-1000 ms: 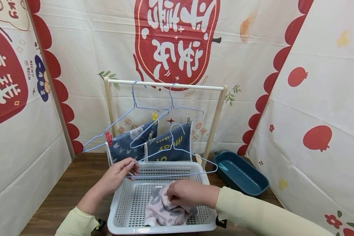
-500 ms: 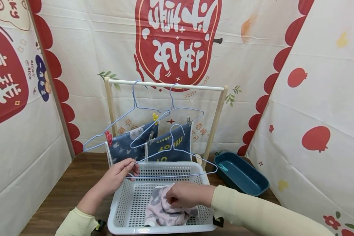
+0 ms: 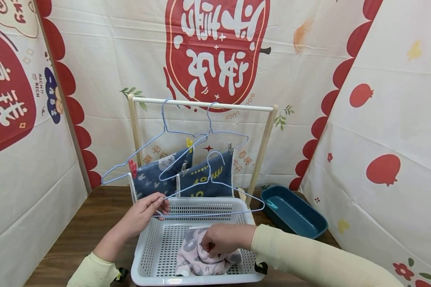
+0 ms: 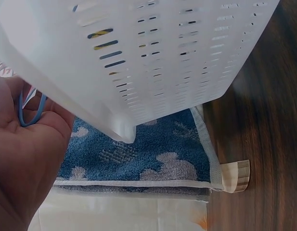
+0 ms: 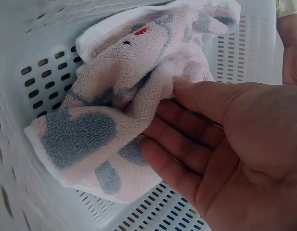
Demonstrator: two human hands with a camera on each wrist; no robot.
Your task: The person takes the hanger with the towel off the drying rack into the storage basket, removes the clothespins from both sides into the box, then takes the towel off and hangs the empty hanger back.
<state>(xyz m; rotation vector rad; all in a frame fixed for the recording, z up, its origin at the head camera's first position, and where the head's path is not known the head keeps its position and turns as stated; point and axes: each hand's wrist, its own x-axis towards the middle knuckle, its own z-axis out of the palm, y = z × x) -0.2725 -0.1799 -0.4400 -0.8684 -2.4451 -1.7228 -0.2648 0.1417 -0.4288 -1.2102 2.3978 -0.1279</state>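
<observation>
A person in pale yellow sleeves (image 3: 95,273) works with both hands at a white perforated basket (image 3: 197,280) on a dark wooden table (image 3: 89,223). The right hand (image 3: 222,240) reaches down into the basket, thumb and fingers pinching a raised fold of a pink-and-gray towel (image 3: 195,261), which lies bunched on the basket floor toward the near right. The left hand (image 3: 147,210), at the basket's far left, curls its fingers around the left end of a blue wire hanger (image 3: 210,177), held hook up over the far part of the basket; whether the wire touches the rim cannot be told. Beyond the basket stands a rack (image 3: 244,107) with wooden legs and a white bar, two more blue hangers (image 3: 163,115) hooked over it. A patterned blue towel (image 3: 152,179) hangs from the left one by a red clip (image 3: 132,169) and a yellow clip (image 3: 189,144); a blue towel with yellow lettering (image 3: 194,175) hangs from the right one by gray clips (image 3: 230,148). To the right, a dark teal tub (image 3: 307,217) holds a turquoise clip (image 3: 271,204) near its left side. Printed red-and-white fabric (image 3: 107,59) lines the far side and both flanks.
</observation>
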